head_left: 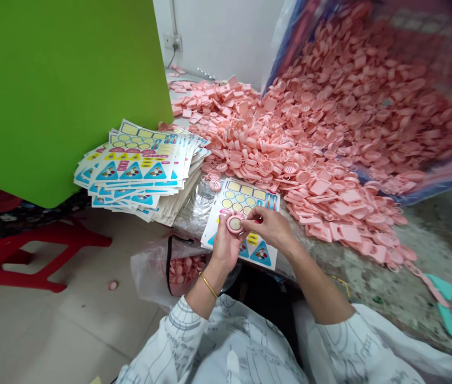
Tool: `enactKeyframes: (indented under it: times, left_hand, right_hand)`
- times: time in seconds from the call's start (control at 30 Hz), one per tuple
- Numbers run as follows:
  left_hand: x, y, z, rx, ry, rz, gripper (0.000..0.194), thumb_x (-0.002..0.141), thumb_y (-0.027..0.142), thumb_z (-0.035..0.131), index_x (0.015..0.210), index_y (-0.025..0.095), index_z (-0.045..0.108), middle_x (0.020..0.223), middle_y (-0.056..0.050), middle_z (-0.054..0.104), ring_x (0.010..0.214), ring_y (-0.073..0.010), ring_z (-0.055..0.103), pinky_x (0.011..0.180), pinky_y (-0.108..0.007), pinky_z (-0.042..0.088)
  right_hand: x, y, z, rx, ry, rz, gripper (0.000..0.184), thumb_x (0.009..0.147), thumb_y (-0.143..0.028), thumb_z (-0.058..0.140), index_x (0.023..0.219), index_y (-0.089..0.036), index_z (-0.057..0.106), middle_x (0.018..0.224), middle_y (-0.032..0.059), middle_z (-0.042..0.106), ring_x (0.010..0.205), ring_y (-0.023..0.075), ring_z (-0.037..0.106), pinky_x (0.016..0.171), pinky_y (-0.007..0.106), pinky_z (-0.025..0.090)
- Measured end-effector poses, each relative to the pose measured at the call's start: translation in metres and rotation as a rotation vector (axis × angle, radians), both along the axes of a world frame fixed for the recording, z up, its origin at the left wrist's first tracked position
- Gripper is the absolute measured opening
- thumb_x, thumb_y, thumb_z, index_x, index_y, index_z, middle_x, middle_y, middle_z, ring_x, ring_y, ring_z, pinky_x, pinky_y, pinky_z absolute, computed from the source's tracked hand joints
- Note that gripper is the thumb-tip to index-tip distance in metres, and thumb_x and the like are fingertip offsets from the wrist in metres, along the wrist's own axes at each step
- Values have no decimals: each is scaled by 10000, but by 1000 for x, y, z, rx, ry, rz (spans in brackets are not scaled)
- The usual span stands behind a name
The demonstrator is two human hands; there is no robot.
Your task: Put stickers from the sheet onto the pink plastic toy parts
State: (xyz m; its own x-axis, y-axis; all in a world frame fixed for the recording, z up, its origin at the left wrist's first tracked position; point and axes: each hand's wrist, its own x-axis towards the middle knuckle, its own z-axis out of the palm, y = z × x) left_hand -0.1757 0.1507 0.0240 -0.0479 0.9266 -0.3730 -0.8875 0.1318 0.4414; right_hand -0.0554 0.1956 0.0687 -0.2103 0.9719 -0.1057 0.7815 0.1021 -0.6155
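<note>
My left hand (226, 246) holds a round pink plastic piece (234, 224) between the fingers, its pale round face turned up towards me. My right hand (271, 228) comes in from the other side, its thumb and forefinger pinched narrow at the piece's right rim; I cannot tell whether they grip anything else. Both hands are over a sticker sheet (261, 253) lying on the worn surface (394, 304). To the left, a fanned stack of sticker sheets (138, 165) sits beside a green panel (62, 90). Beyond my hands, a heap of pink plastic pieces (261, 152) spreads from a blue-edged container (418, 198). A red stool (42, 266) stands on the tiled floor (70, 330).
</note>
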Motion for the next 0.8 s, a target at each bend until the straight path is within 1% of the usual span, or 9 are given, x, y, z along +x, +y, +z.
enactKeyframes:
  times: [0.1,0.23,0.4,0.5,0.57,0.63,0.7,0.77,0.8]
  left_hand:
    - [1,0,-1,-16,5,3,313,938,487,514,964,194,619,995,-35,667,919,-153,647,888,-329,538]
    - [3,0,-5,-13,-9,8,286,932,459,536,965,189,621,957,-34,669,880,-149,648,878,-325,538]
    - [4,-2,-14,64,43,12,172,852,334,663,945,207,596,987,-3,656,918,-131,641,903,-305,518]
    - [5,-3,-18,64,123,10,225,790,292,719,950,223,576,976,17,647,904,-122,640,875,-289,522]
    - [4,-3,-17,31,178,22,290,751,293,749,968,225,568,961,19,652,868,-119,647,823,-269,530]
    - [-3,-7,-13,-16,252,60,347,716,302,772,975,215,558,936,7,669,838,-126,665,779,-255,535]
    - [-19,-17,-9,-59,355,92,389,708,324,778,995,209,542,933,-18,697,843,-150,694,790,-276,543]
    - [-45,-36,-10,-99,489,91,424,727,363,764,1046,216,527,969,-42,718,861,-180,716,826,-326,552]
    - [-61,-47,-14,-124,575,82,442,738,391,752,1077,225,522,1002,-47,720,866,-189,720,828,-343,556]
  right_hand:
    - [0,-1,-3,19,-19,4,234,765,-475,677,771,-241,665,776,-20,700,699,154,598,585,253,314]
    - [1,-3,-4,33,-43,8,243,777,-479,677,770,-237,656,788,-14,703,704,157,595,584,252,306]
    - [2,-2,-4,34,-53,3,252,789,-482,678,782,-232,651,797,-7,704,700,156,590,585,251,298]
    - [-4,-5,-5,53,-60,18,260,815,-487,657,791,-229,646,803,-1,698,712,157,593,594,253,303]
    - [-10,-12,-7,92,-70,46,262,847,-488,627,821,-228,646,835,9,695,744,162,601,608,255,315]
    - [-12,-22,-10,144,-71,67,266,868,-491,606,892,-230,651,906,24,696,781,168,609,631,259,338]
    - [-4,-31,-15,170,-49,34,279,875,-493,601,975,-237,650,987,34,693,808,170,617,667,264,368]
    - [16,-34,-23,145,-56,-96,313,868,-505,605,1026,-238,645,1026,46,687,831,182,623,695,277,390]
    - [29,-33,-27,120,-87,-198,340,861,-519,604,1039,-232,644,1028,56,685,844,195,624,698,285,395]
